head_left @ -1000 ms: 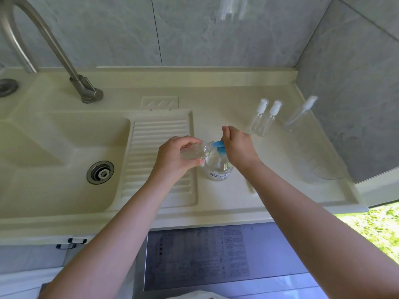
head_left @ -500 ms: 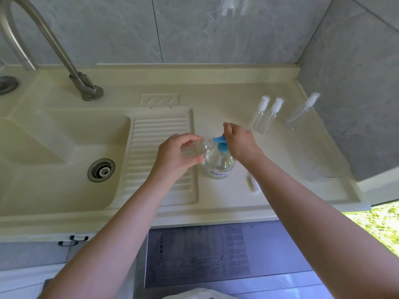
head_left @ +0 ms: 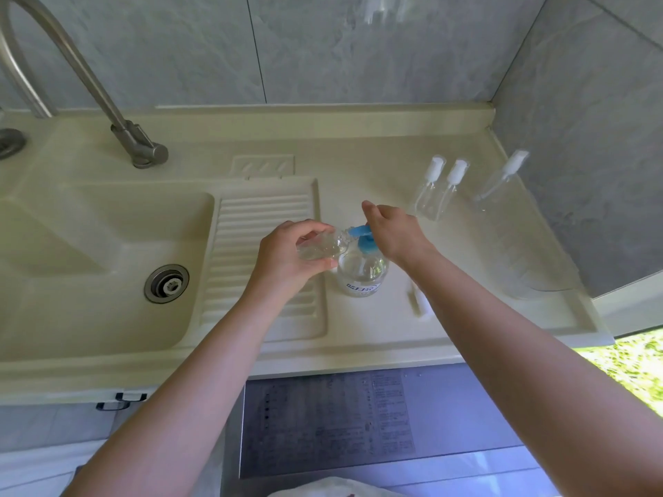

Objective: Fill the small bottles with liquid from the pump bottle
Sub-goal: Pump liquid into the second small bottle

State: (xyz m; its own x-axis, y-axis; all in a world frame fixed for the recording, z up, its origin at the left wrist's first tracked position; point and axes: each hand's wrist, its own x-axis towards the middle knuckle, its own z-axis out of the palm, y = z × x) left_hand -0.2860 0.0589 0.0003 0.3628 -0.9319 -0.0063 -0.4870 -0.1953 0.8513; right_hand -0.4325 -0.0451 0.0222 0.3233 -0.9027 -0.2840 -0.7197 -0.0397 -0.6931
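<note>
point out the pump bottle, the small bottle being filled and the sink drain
pump bottle [head_left: 362, 272]: head view, on its clear body above the label
small bottle [head_left: 319, 247]: head view, on its clear side, held in the left hand
sink drain [head_left: 167, 283]: head view, on the metal strainer's middle

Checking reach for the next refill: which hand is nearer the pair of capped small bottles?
Right. The right hand sits on the pump just beside the capped pair; the left hand is farther off, across the pump bottle.

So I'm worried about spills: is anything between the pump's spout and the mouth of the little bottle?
Nothing visible. The left hand holds the small bottle tilted, its mouth right at the blue spout, while the right hand rests on the pump.
</note>
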